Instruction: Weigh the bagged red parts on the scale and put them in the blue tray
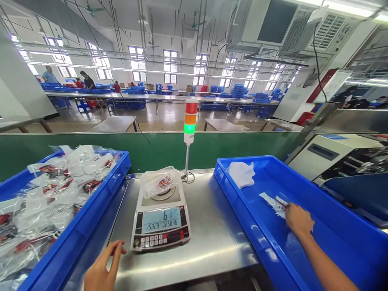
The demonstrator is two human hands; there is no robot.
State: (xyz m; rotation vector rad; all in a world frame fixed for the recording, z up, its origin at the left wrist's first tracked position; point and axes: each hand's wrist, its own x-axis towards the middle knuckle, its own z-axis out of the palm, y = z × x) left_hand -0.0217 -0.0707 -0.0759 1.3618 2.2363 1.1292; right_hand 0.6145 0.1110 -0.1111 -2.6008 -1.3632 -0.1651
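Right hand (298, 220): it is inside the right crate, and the fingertips touch the strip. I cannot tell if they grip it firmly.
Left hand (100, 268): it is over the front edge of the table, with fingers half curled. A small red bit (124, 250) shows at the fingertips, too small to tell what it is.
Strip (273, 204): this thin, clear plastic piece with white on it lies on the floor of the right crate (230, 178).
White bag (241, 174): it lies crumpled in the same crate, apart from the strip.
Scale (160, 230): it stands on the steel table (212, 250) between the two crates, and its display shows 61.
Packet (160, 182): this clear bag with a red item inside rests on the scale pan.
Left crate (121, 169): it is blue and full of clear bags (51, 194) with red items.
Stack light (190, 121): it stands behind the scale, and the green part is lit.
Far hall: people (87, 80) work at long tables with blue crates.
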